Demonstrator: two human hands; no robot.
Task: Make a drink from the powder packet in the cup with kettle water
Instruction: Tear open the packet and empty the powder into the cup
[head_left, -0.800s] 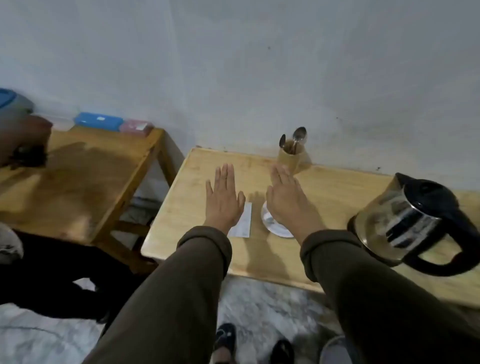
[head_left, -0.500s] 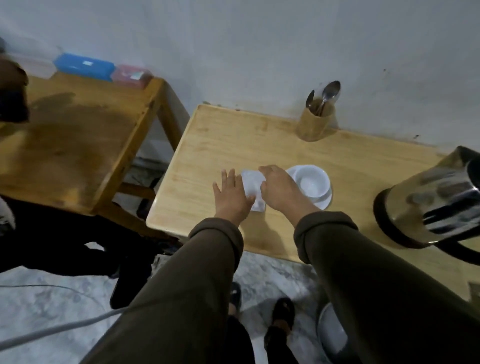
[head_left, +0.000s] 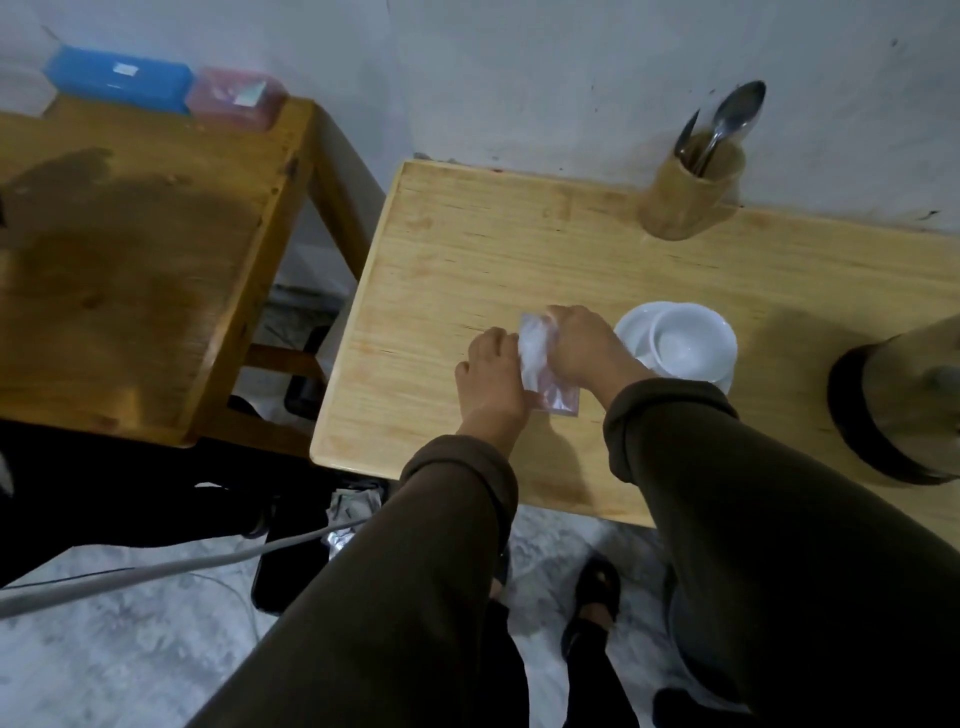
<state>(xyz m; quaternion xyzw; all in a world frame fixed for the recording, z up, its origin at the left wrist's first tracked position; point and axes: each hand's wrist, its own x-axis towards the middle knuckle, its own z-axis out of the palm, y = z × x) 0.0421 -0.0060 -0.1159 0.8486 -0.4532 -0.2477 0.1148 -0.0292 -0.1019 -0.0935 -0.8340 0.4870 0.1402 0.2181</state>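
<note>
Item: powder packet (head_left: 540, 358), frame centre; our left hand (head_left: 493, 376) and right hand (head_left: 582, 345) grips pinch it; light, limp, crinkly; we'd tear near the top edge.

table (head_left: 467, 249) far half bare, cup (head_left: 688, 340) right

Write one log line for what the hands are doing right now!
step: gripping packet | left hand: on small clear plastic powder packet | right hand: on packet | white ceramic cup: empty, on saucer | kettle: untouched
</note>
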